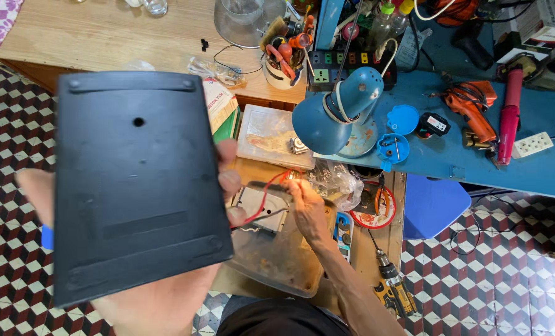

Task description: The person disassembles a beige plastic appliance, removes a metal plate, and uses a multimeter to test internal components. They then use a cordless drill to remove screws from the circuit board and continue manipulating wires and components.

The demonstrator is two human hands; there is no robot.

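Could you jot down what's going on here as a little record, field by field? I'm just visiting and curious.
Left hand: holds a flat black panel up close to the camera, fingertips curled over its right edge.
Right hand: reaches to the red and black wires at a small metal part; whether it grips them is unclear.
Under the hands: a clear plastic tray.
Nearby: blue desk lamp, orange drill, yellow drill.
Floor: checkered tiles.

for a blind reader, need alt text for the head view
A left hand holds up a flat black plastic panel, while the right hand reaches red and black wires beneath a blue desk lamp on a cluttered workbench.
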